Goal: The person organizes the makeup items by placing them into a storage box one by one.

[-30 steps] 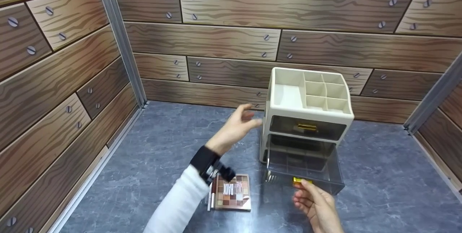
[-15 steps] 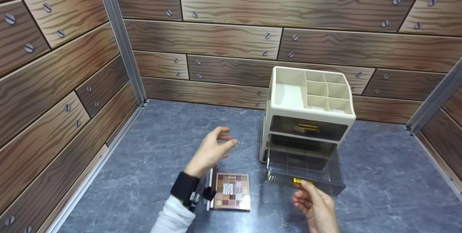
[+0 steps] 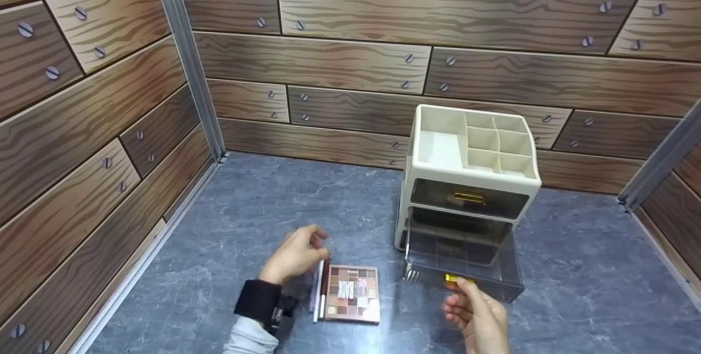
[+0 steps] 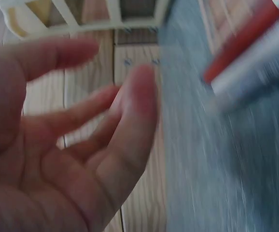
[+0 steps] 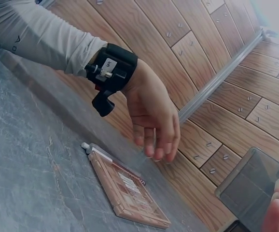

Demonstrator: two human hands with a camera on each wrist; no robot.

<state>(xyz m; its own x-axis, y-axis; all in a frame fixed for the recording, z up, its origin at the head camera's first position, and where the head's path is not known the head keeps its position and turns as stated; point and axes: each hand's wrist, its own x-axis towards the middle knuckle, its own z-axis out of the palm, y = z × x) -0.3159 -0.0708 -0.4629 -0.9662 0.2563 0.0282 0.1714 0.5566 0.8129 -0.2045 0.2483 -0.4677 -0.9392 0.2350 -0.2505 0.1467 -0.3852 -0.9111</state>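
Note:
My left hand hangs above the far ends of some slim cosmetic tubes, fingers loosely bent and holding nothing. In the left wrist view a red tube and a whitish one lie apart from the fingers, blurred. Beside the tubes an eyeshadow palette lies flat on the floor. My right hand pinches the gold handle of a clear grey drawer, which is pulled out of a cream cosmetics organizer. At the right wrist view's edge only the right fingertips show.
The organizer's upper drawer is closed, and its top has several open compartments. Wood-patterned walls with metal corner posts surround the grey marbled floor.
My left hand has moved from beside the organizer down and left to the tubes near the palette. The right hand keeps its pinch on the drawer handle, and the drawer stays pulled out.

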